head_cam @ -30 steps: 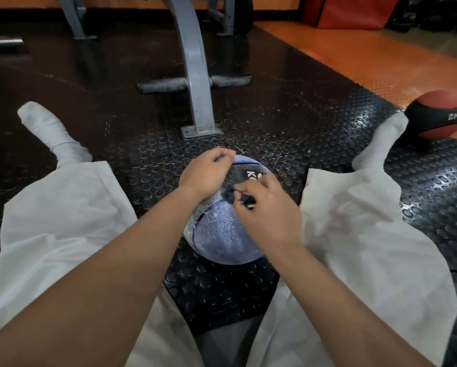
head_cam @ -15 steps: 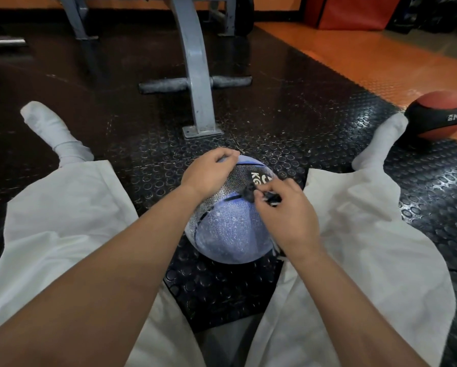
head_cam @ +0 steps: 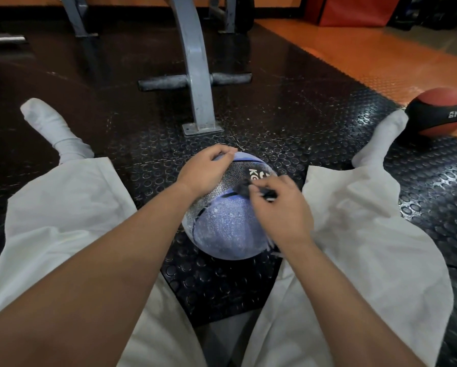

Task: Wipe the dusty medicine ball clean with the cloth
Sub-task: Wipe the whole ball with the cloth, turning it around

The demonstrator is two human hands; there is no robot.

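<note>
A blue and grey medicine ball, speckled with white dust, sits on the black studded floor mat between my outstretched legs. My left hand grips the ball's top left side with curled fingers. My right hand pinches a small dark cloth and presses it on the ball's upper right, near white lettering. Most of the cloth is hidden under my fingers.
A grey metal bench frame with a crossbar stands just beyond the ball. A red and black medicine ball lies at the right by my foot. Orange flooring borders the mat at the back right.
My right hand with the cloth has slid from the ball's middle to its upper right side. My left hand has stayed on the top left.
</note>
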